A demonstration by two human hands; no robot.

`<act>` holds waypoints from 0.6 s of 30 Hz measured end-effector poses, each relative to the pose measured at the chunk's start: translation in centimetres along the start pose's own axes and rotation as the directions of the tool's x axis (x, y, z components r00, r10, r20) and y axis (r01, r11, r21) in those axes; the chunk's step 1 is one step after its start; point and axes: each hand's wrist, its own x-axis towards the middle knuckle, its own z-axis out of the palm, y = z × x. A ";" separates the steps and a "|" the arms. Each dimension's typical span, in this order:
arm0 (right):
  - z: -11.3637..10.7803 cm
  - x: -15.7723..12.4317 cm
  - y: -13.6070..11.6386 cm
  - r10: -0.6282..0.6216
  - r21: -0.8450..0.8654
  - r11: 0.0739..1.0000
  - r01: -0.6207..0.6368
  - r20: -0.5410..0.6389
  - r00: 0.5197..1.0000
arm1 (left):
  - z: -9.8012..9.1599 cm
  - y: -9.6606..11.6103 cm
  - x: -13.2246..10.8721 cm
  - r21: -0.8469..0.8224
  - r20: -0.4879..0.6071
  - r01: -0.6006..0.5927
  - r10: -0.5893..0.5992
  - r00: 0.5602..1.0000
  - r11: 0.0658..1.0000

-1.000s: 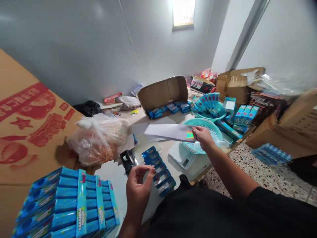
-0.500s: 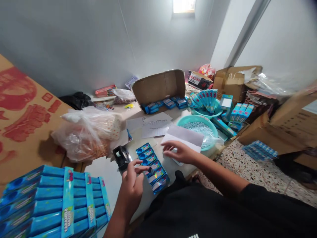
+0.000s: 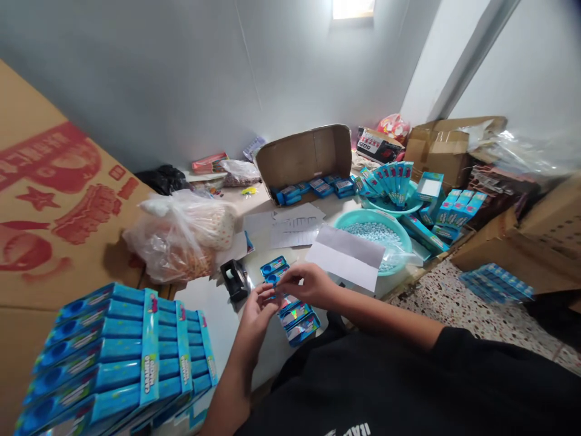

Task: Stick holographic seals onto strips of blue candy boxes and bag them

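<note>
A row of small blue boxes lies on the white table in front of me. My left hand and my right hand meet over the middle of that row, fingers pinched together on something too small to make out. A white paper sheet rests over the scale beside a teal basin of small pale candies. A black tape dispenser stands just left of the row.
A stack of blue boxes fills the near left. A large printed carton, a clear plastic bag, an open cardboard box with blue boxes, loose papers, and more blue packs crowd the table.
My right hand let go of the white sheet, now lying over the scale, and came down to the row of blue boxes. My left hand lowered to meet it there.
</note>
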 end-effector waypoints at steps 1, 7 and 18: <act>0.3 0.1 0.0 0.042 0.063 0.997 -0.040 -0.030 0.999 | 0.2 -0.4 0.1 0.013 0.014 -0.003 0.002 1.000 1.000; 1.5 1.0 1.3 0.212 0.384 0.912 -0.144 -0.141 0.967 | 0.4 -1.4 0.5 0.120 -0.038 -0.080 0.085 0.996 0.990; 1.1 2.0 3.9 0.548 0.590 0.654 -0.473 0.061 0.834 | -0.8 -1.8 2.3 0.341 -0.090 -0.112 0.151 0.984 0.933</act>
